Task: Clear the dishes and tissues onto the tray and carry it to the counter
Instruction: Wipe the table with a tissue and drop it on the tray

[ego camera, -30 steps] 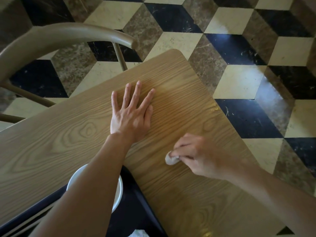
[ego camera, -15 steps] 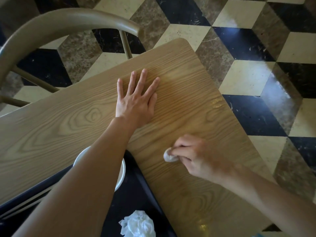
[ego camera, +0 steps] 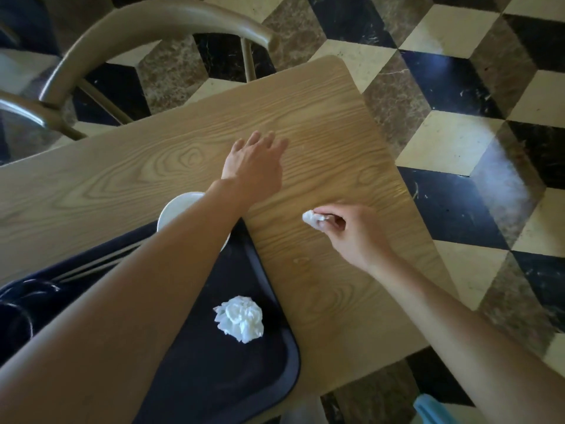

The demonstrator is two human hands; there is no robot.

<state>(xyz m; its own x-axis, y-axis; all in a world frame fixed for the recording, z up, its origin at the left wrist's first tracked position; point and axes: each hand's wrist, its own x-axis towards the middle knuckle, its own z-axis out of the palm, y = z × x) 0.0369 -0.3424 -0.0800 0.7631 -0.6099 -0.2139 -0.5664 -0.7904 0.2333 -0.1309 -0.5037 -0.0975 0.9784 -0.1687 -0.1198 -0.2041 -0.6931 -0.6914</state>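
Observation:
A dark tray (ego camera: 269, 356) lies on the near part of the wooden table (ego camera: 321, 111). On it sit a crumpled white tissue (ego camera: 240, 319) and a white dish (ego camera: 174, 209), mostly hidden under my left forearm. Thin chopsticks (ego camera: 91, 267) and a dark bowl (ego camera: 18, 304) lie at the tray's left. My left hand (ego camera: 253, 166) hovers over the bare tabletop with fingers apart, holding nothing. To the right of the tray, my right hand (ego camera: 351, 231) pinches a small wad of tissue (ego camera: 310, 218) just above the table.
A curved tan chair back (ego camera: 159, 22) stands beyond the table's far edge. The floor around is a black, cream and brown cube-pattern tile (ego camera: 458, 102). A light blue object (ego camera: 431, 408) shows at the bottom right.
My left hand has lifted from lying flat on the table and its fingers have curled slightly. My right hand has raised the small tissue wad. The view has tilted down, showing more of the tray.

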